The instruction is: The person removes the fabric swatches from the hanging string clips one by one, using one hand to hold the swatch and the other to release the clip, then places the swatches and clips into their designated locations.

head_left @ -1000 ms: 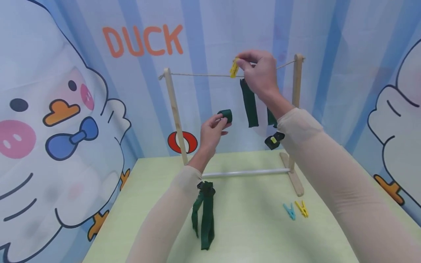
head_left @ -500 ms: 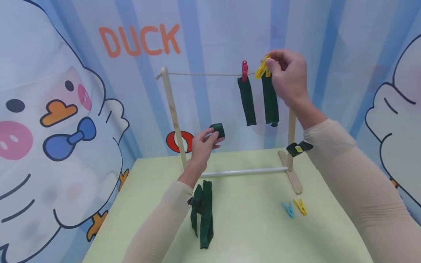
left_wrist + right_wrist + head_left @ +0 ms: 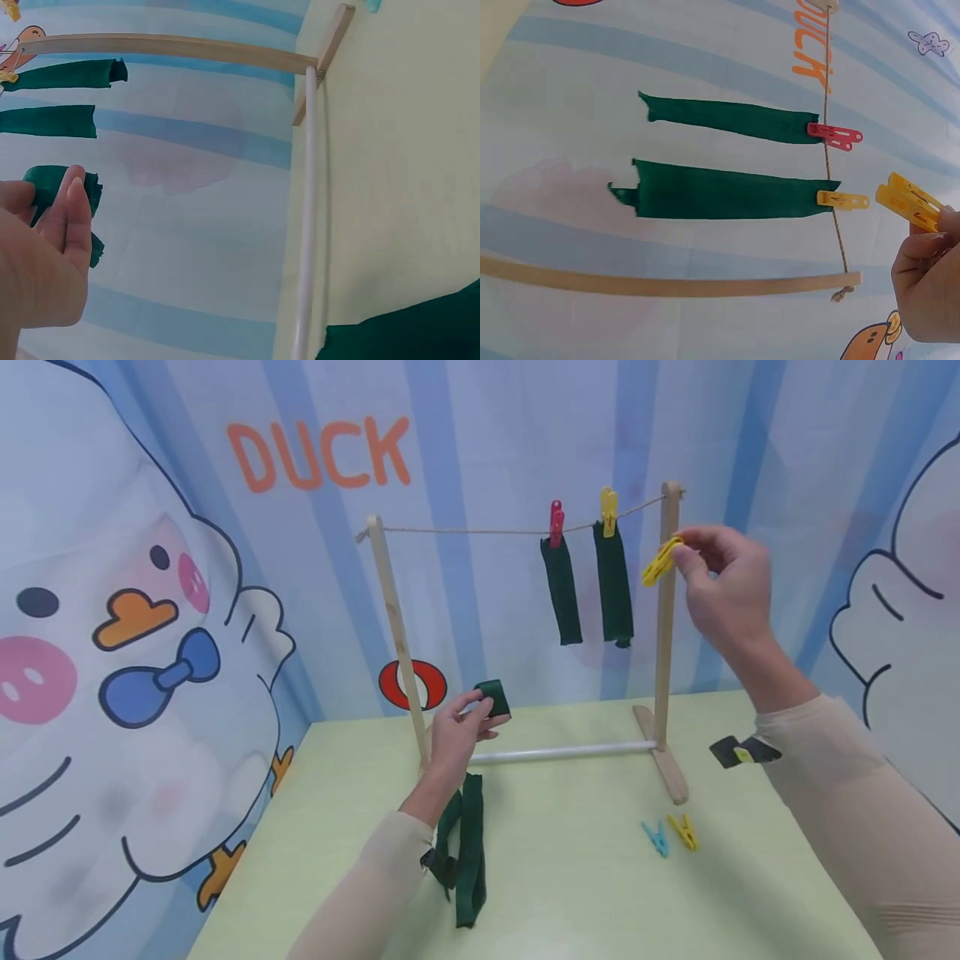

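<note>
My left hand (image 3: pixel 453 735) pinches a folded green cloth strip (image 3: pixel 492 698) in front of the rack, low and left of the hung strips. Out by the right post, my right hand (image 3: pixel 727 581) pinches a yellow clothespin (image 3: pixel 662 561) between thumb and fingers, apart from the rope (image 3: pixel 465 531). Two green strips hang on that rope: one under a red clothespin (image 3: pixel 556 524), the other under a second yellow clothespin (image 3: pixel 842 199). In the left wrist view, the held cloth (image 3: pixel 46 184) is partly hidden by my fingers.
The wooden rack has a right post (image 3: pixel 666 627) and a white bottom bar (image 3: pixel 562 752). More green strips (image 3: pixel 470 860) lie on the table beside my left forearm. A blue clothespin (image 3: pixel 656 839) and another yellow one (image 3: pixel 683 832) lie at the right. A printed curtain stands behind.
My right hand has moved right with the yellow clothespin, away from the middle of the rope and past the hung strips. My left hand has lowered with the folded strip.
</note>
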`<move>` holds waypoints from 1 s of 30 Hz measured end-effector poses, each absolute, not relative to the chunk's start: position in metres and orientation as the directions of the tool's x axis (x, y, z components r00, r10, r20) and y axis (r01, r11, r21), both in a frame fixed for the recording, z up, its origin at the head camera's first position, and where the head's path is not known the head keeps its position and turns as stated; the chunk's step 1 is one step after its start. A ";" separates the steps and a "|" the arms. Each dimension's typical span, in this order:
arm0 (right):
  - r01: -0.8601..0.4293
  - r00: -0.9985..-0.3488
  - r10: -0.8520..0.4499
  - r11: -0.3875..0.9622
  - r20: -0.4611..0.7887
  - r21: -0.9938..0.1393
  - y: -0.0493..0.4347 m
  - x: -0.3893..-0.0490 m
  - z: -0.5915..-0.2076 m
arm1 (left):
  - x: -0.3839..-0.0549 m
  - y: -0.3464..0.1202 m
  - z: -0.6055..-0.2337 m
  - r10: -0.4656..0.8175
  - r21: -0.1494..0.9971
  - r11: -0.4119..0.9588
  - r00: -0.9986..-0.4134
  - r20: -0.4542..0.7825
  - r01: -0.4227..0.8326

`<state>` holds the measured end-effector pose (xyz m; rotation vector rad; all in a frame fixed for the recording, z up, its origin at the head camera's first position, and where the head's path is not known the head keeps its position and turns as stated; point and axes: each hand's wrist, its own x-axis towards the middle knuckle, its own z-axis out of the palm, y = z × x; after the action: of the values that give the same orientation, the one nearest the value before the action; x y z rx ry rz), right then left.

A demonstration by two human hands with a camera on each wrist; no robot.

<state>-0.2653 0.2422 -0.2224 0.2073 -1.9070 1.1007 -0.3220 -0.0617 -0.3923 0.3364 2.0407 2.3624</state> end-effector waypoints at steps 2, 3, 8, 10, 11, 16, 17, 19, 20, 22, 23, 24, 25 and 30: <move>-0.516 -0.594 0.260 0.603 0.761 -0.609 0.248 -0.260 -0.233 | -0.318 -0.062 -0.399 0.147 0.980 -0.152 -0.977 0.152 0.130; -0.504 -0.604 0.256 0.611 0.755 -0.610 0.251 -0.258 -0.240 | -0.317 -0.061 -0.403 0.151 0.981 -0.149 -0.977 0.148 0.126; -0.421 -0.691 0.254 0.619 0.677 -0.663 0.269 -0.254 -0.284 | -0.310 -0.061 -0.424 0.166 0.987 -0.136 -0.980 0.108 0.085; -0.384 -0.723 0.260 0.619 0.640 -0.685 0.276 -0.254 -0.300 | -0.309 -0.061 -0.432 0.162 0.988 -0.141 -0.983 0.089 0.066; -0.365 -0.735 0.263 0.623 0.625 -0.692 0.279 -0.252 -0.306 | -0.309 -0.061 -0.434 0.160 0.988 -0.146 -0.984 0.079 0.055; -0.312 -0.762 0.267 0.648 0.590 -0.695 0.287 -0.250 -0.326 | -0.310 -0.063 -0.443 0.151 0.990 -0.138 -0.987 0.061 0.041; -0.303 -0.766 0.267 0.654 0.585 -0.694 0.288 -0.250 -0.329 | -0.309 -0.063 -0.444 0.150 0.990 -0.135 -0.987 0.057 0.037; -0.290 -0.771 0.264 0.664 0.579 -0.689 0.290 -0.248 -0.335 | -0.307 -0.063 -0.446 0.149 0.991 -0.131 -0.987 0.052 0.033; -0.287 -0.773 0.261 0.669 0.579 -0.685 0.292 -0.248 -0.339 | -0.306 -0.063 -0.447 0.148 0.991 -0.129 -0.988 0.047 0.028; -0.267 -0.783 0.256 0.684 0.567 -0.678 0.294 -0.246 -0.345 | -0.304 -0.063 -0.448 0.147 0.992 -0.127 -0.988 0.037 0.019; -0.253 -0.790 0.255 0.693 0.557 -0.675 0.296 -0.244 -0.348 | -0.303 -0.063 -0.449 0.147 0.992 -0.126 -0.989 0.030 0.012; -0.239 -0.799 0.252 0.701 0.547 -0.672 0.297 -0.243 -0.352 | -0.302 -0.063 -0.450 0.148 0.993 -0.120 -0.989 0.023 0.006; -0.224 -0.807 0.250 0.708 0.535 -0.670 0.299 -0.241 -0.356 | -0.301 -0.064 -0.451 0.149 0.993 -0.114 -0.989 0.018 0.000; -0.172 -0.847 0.220 0.748 0.483 -0.641 0.307 -0.235 -0.369 | -0.299 -0.066 -0.456 0.145 0.996 -0.086 -0.989 -0.017 -0.029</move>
<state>-0.2355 0.3072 -0.3691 -0.0360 -2.3998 0.9534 -0.2992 -0.0663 -0.4562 0.1303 2.0387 2.2280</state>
